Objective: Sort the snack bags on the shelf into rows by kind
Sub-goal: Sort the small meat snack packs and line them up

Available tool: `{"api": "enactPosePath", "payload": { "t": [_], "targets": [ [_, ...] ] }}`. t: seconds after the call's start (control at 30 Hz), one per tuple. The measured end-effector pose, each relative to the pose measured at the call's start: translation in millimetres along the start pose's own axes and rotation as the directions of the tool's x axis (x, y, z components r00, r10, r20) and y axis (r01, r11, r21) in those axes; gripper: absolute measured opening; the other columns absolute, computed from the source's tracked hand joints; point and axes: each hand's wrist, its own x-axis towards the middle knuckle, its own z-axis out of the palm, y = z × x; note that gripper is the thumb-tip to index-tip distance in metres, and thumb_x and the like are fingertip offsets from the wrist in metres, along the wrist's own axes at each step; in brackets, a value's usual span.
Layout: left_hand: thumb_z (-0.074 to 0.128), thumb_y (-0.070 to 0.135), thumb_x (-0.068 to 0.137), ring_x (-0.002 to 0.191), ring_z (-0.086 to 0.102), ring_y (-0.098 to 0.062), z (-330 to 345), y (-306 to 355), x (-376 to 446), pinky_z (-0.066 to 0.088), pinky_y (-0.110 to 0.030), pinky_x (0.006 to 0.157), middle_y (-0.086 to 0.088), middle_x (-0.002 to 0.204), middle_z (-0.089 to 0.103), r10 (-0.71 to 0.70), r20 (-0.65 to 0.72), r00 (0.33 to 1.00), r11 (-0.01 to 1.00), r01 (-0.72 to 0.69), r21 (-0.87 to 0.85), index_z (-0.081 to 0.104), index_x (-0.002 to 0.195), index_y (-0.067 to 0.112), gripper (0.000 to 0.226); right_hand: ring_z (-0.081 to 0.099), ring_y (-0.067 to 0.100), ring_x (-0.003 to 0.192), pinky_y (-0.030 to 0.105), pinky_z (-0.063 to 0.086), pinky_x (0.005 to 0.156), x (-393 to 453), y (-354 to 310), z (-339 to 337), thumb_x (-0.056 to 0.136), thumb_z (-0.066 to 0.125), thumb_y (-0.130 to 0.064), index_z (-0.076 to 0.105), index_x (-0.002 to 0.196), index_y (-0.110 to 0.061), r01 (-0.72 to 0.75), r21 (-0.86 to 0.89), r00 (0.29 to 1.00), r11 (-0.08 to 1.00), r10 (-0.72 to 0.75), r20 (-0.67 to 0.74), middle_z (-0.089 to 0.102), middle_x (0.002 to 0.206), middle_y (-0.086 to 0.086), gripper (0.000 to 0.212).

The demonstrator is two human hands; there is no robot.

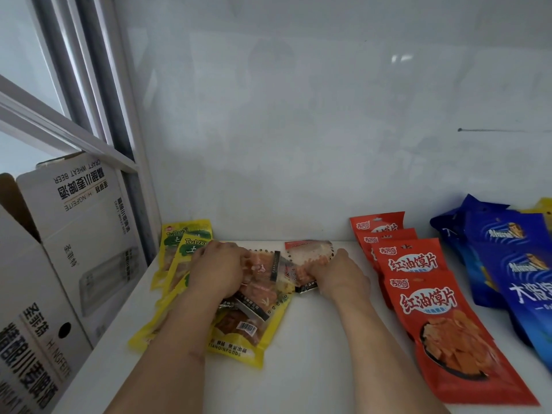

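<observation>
On the white shelf [313, 354] my left hand [218, 270] grips a clear snack bag with orange pieces [263, 279] that lies on a pile of yellow bags [185, 249] at the left. My right hand [340, 273] grips another clear bag with a red top [307, 255] just to the right of it. Several red bags [430, 309] lie overlapping in a row to the right of my right hand. Blue bags [513, 264] lie in a row at the far right.
A white cardboard beer box [77, 234] stands open at the left, beside the shelf's metal upright [119, 144]. The white back wall [298, 130] closes the shelf behind the bags. A yellow bag corner [545, 204] peeks out behind the blue row.
</observation>
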Motion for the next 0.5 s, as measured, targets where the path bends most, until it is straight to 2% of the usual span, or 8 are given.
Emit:
{"api": "enactPosePath", "payload": {
  "t": [0.07,0.13,0.2,0.27,0.3,0.37,0.43,0.5],
  "targets": [
    [0.046,0.021,0.094,0.128,0.047,-0.022,3,3,3,0.037,-0.038,0.106,0.008,0.137,0.058,0.017,-0.087,0.996,1.0,-0.018,-0.006,0.058,0.134,0.038,0.045,0.056,0.026,0.12,0.038,0.038,0.094,0,0,1,0.088,0.057,-0.047,0.044,0.13,-0.014,0.007,0.003,1.0,1.0,-0.007,-0.01,0.058,0.13,0.007,0.055],
    [0.04,0.039,0.098,0.126,0.049,-0.025,6,11,5,0.039,-0.039,0.104,0.005,0.14,0.058,0.018,-0.119,0.993,1.0,-0.021,-0.021,0.057,0.136,0.035,0.042,0.056,0.027,0.12,0.039,0.038,0.095,0,1,2,0.088,0.056,-0.046,0.044,0.13,-0.014,0.009,0.002,1.0,1.0,-0.009,-0.015,0.058,0.13,0.007,0.055],
    [0.026,0.062,0.092,0.128,0.046,-0.028,7,22,4,0.039,-0.045,0.104,0.002,0.142,0.055,0.039,-0.028,0.999,0.999,-0.038,0.038,0.055,0.135,0.034,0.059,0.056,0.027,0.12,0.039,0.038,0.096,0,1,2,0.088,0.056,-0.048,0.043,0.131,-0.014,0.01,0.0,1.0,1.0,-0.01,-0.015,0.058,0.131,0.007,0.055],
    [0.033,0.077,0.086,0.13,0.044,-0.028,9,29,3,0.036,-0.045,0.104,0.003,0.139,0.054,0.025,0.087,0.996,0.999,-0.028,0.029,0.057,0.13,0.034,0.065,0.056,0.027,0.121,0.039,0.038,0.097,0,1,2,0.088,0.057,-0.05,0.044,0.131,-0.014,0.012,0.001,1.0,1.0,-0.012,-0.012,0.057,0.131,0.007,0.058],
    [0.039,0.077,0.085,0.132,0.043,-0.027,9,30,3,0.033,-0.046,0.106,0.004,0.139,0.054,0.03,0.122,0.992,0.999,-0.031,0.013,0.057,0.128,0.037,0.062,0.056,0.027,0.121,0.039,0.038,0.097,-1,2,2,0.087,0.058,-0.051,0.044,0.131,-0.014,0.014,0.003,1.0,1.0,-0.014,-0.013,0.058,0.131,0.007,0.059],
    [0.047,0.068,0.089,0.136,0.041,-0.022,4,30,1,0.026,-0.048,0.112,0.009,0.145,0.05,0.068,0.156,0.985,0.998,-0.065,-0.022,0.054,0.134,0.043,0.051,0.056,0.027,0.12,0.039,0.039,0.098,-1,2,1,0.086,0.058,-0.05,0.044,0.131,-0.015,0.016,0.011,1.0,1.0,-0.016,-0.014,0.058,0.131,0.007,0.059],
    [0.05,0.048,0.095,0.137,0.042,-0.019,-2,27,0,0.021,-0.048,0.117,0.014,0.147,0.05,0.109,0.184,0.977,0.992,-0.094,-0.085,0.052,0.136,0.051,0.041,0.056,0.027,0.12,0.04,0.039,0.099,-1,3,1,0.086,0.059,-0.049,0.045,0.13,-0.015,0.018,0.019,1.0,1.0,-0.017,-0.014,0.058,0.13,0.007,0.058],
    [0.048,0.028,0.096,0.133,0.047,-0.017,-10,23,-2,0.025,-0.044,0.117,0.015,0.142,0.055,0.137,0.224,0.965,0.983,-0.105,-0.148,0.058,0.129,0.053,0.042,0.056,0.027,0.12,0.04,0.039,0.099,-1,3,1,0.086,0.059,-0.05,0.044,0.131,-0.014,0.025,0.014,1.0,1.0,-0.025,-0.013,0.058,0.131,0.007,0.059]
  ]
}}
